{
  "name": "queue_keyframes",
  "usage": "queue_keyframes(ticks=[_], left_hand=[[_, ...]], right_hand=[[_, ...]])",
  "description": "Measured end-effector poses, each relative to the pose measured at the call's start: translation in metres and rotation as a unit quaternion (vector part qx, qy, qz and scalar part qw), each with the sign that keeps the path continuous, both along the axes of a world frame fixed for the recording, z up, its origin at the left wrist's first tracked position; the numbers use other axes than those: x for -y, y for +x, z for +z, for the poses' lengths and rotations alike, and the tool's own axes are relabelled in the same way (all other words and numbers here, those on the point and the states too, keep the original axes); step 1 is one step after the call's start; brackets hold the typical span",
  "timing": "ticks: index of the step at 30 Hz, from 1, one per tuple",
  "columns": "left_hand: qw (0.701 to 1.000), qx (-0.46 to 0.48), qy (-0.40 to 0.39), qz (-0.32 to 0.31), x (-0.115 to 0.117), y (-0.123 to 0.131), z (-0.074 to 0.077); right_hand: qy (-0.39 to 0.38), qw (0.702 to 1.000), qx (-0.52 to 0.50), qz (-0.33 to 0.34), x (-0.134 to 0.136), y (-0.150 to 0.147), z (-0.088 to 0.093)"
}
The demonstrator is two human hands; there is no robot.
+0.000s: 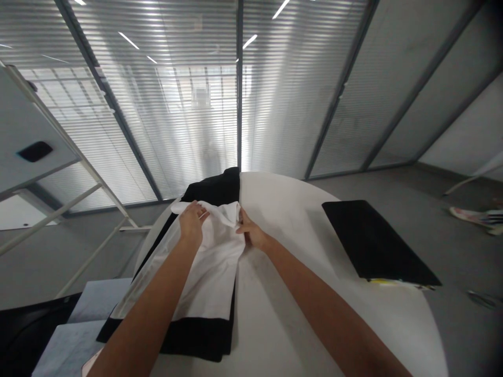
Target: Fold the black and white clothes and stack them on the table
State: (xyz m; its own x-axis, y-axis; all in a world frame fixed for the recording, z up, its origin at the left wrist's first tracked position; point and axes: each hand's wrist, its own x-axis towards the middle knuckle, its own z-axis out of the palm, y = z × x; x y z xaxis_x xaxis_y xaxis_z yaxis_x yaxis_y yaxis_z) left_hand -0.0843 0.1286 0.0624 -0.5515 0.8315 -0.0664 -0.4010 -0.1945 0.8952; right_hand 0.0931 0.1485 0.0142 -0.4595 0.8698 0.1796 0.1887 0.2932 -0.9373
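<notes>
A white cloth garment [212, 267] lies spread over a black garment [196, 337], whose dark fabric shows beyond its near and far ends. My left hand [192, 222] is closed on the white garment's far left part, with the fingers bent into the fabric. At the far right corner, my right hand [250, 230] grips the edge, its thumb on the near side and some fingers hidden behind the cloth. Between the two hands the fabric is bunched and slightly raised. What kind of garment it is cannot be made out.
The round white table [283, 314] carries a black flat folder-like item [377, 241] at the right, with papers under its near edge. Left of the table are grey-white panels [102, 298] and a whiteboard stand [110, 193]. A glass partition with blinds [188, 115] rises behind.
</notes>
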Motion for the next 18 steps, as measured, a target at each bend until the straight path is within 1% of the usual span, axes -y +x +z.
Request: queue_keyframes(ticks=[1, 3, 5, 7, 9, 10, 12, 14, 15, 16, 17, 18], left_hand=[[1.0, -0.001, 0.029, -0.007, -0.003, 0.0, -0.001], [0.995, -0.026, 0.081, -0.042, -0.006, -0.001, -0.009], [0.988, -0.098, 0.098, -0.068, -0.005, -0.002, -0.023], [0.969, -0.216, 0.094, -0.071, -0.001, -0.003, -0.036], [0.935, -0.331, 0.099, -0.077, 0.003, -0.003, -0.044], [0.915, -0.379, 0.106, -0.084, 0.005, -0.002, -0.046], [0.876, -0.462, 0.116, -0.074, 0.007, 0.0, -0.045], [0.844, -0.527, 0.102, -0.022, 0.008, 0.001, -0.042], [0.832, -0.549, 0.085, 0.011, 0.009, 0.002, -0.042], [0.823, -0.563, 0.062, 0.04, 0.009, 0.001, -0.042], [0.816, -0.574, 0.038, 0.059, 0.008, 0.001, -0.043], [0.809, -0.583, 0.016, 0.067, 0.007, -0.001, -0.045]], right_hand=[[-0.005, 1.0, -0.01, 0.003, -0.002, 0.001, -0.001], [-0.032, 0.999, -0.031, -0.007, -0.007, 0.0, -0.005], [-0.02, 0.998, 0.003, -0.066, -0.012, -0.002, -0.01], [0.041, 0.987, 0.057, -0.142, -0.013, -0.005, -0.012], [0.133, 0.964, 0.119, -0.198, -0.012, -0.007, -0.009], [0.178, 0.949, 0.153, -0.21, -0.011, -0.007, -0.005], [0.249, 0.919, 0.229, -0.203, -0.012, -0.008, 0.006], [0.286, 0.902, 0.282, -0.158, -0.022, -0.008, 0.02], [0.29, 0.902, 0.291, -0.131, -0.03, -0.009, 0.027], [0.282, 0.909, 0.286, -0.108, -0.041, -0.01, 0.034], [0.26, 0.922, 0.268, -0.103, -0.054, -0.011, 0.04], [0.22, 0.938, 0.236, -0.124, -0.068, -0.014, 0.044]])
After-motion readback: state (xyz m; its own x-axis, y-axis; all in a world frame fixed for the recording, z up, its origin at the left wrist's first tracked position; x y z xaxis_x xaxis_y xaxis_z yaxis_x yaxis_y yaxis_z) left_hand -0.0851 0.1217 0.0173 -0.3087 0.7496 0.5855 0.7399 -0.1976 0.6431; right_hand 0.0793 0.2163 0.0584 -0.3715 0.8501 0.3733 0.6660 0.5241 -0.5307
